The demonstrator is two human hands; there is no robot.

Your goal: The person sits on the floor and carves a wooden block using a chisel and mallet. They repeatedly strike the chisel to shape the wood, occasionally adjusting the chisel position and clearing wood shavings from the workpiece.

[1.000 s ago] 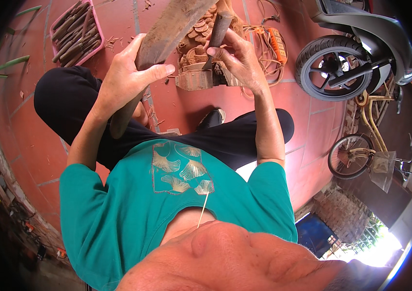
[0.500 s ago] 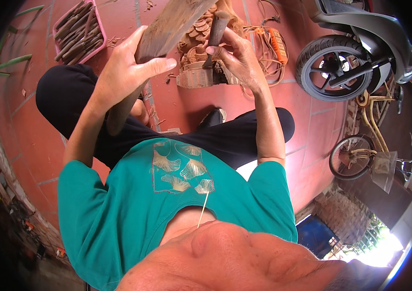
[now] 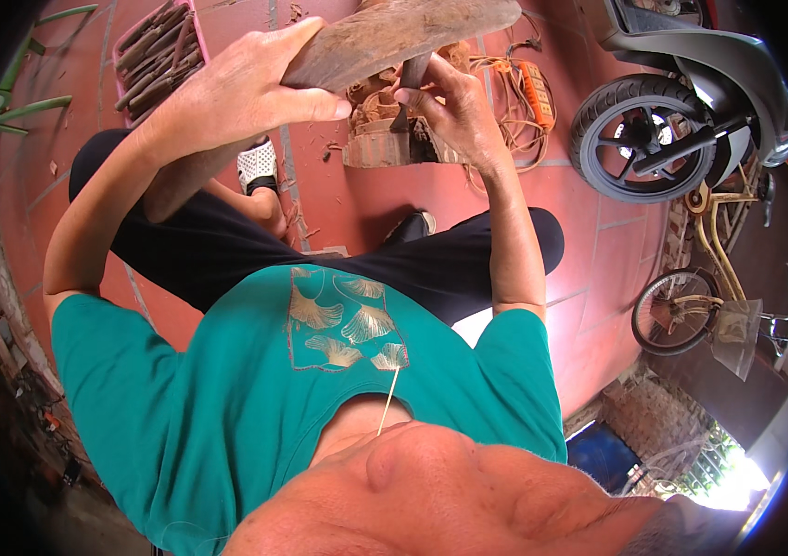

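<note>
My left hand [image 3: 227, 93] grips a thick, dark wooden mallet [image 3: 403, 35]. Its broad end slants up to the right, and its narrower end sticks out below my wrist. In my right hand [image 3: 459, 107], a dark chisel [image 3: 412, 72] is pinched upright between thumb and fingers. The chisel's lower end meets a carved wood block [image 3: 375, 150] on the floor between my legs. The mallet overlaps the chisel's top, so I cannot tell whether they touch. Part of the carving is hidden behind the mallet and my right hand.
A pink basket [image 3: 203, 48] of several wooden-handled tools [image 3: 158, 51] stands at the far left. Right of the block lies an orange power strip [image 3: 536, 93] with tangled cord. A motorbike wheel [image 3: 640, 137] and a bicycle [image 3: 677, 310] are at the right; green chair legs [image 3: 34, 113] at the left.
The mallet has swung from steeply raised to a flatter slant, its broad end now over the chisel's top. My left elbow has moved outward. My right hand and the chisel have barely moved.
</note>
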